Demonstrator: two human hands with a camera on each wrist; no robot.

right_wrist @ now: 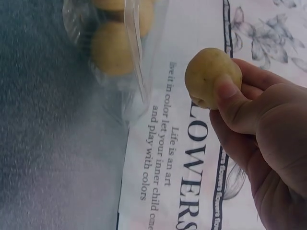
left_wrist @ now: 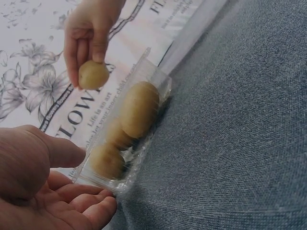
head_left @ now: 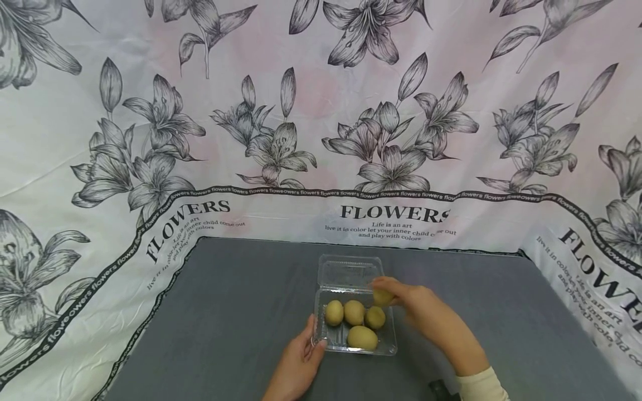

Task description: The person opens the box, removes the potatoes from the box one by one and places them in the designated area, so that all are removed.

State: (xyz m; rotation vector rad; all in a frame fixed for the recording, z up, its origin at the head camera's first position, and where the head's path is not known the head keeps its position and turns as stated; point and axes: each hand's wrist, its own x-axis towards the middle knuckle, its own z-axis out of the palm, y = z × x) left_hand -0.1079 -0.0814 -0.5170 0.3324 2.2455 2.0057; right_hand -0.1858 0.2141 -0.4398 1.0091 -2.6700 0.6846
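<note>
Head view: clear tray on grey worktop, lid open, four kiwis inside. Right hand pinches a fifth kiwi in its fingertips above the tray's far right corner. Left hand, fingers relaxed, touches the tray's left edge, holding nothing. Advice: steady the tray; lower the kiwi into the free gap, not onto others.
</note>
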